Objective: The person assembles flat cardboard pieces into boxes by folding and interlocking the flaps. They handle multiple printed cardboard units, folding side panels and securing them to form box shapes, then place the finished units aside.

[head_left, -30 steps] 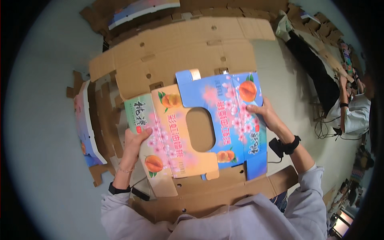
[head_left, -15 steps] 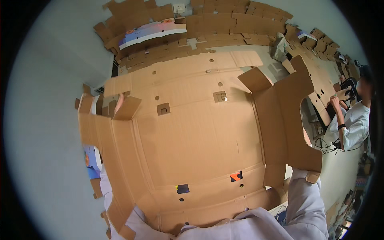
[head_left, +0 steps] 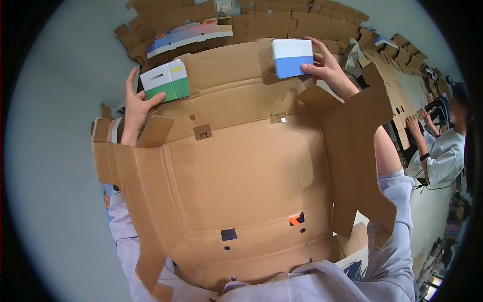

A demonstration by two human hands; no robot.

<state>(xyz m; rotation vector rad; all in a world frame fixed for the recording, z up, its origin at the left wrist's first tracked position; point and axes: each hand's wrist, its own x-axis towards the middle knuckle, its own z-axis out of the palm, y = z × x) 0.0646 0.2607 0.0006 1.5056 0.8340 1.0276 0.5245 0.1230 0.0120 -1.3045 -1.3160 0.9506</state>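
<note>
A large unfolded brown cardboard box (head_left: 251, 166) spreads before me, its side walls partly raised. My left hand (head_left: 135, 111) is closed on a green-and-white end flap (head_left: 168, 86) at the far left corner, thumb on its printed face. At the far right corner my right hand (head_left: 329, 70) pinches a blue-and-white end flap (head_left: 289, 63), thumb in front and fingers behind. Both flaps are folded inward over the raised far panel (head_left: 224, 65). My forearms pass outside the side walls, which partly hide them.
Cardboard sheets (head_left: 266, 25) line the far wall, with a blue-and-white printed piece (head_left: 191, 38) among them. A seated person (head_left: 437, 156) handles cardboard on the right. Cables lie near that person. A pale wall (head_left: 55, 151) stands on my left.
The far panel has tilted up, and its two end flaps have folded inward, showing their printed faces. Both my hands have come into view gripping those flaps. The right wall's near flap has shifted.
</note>
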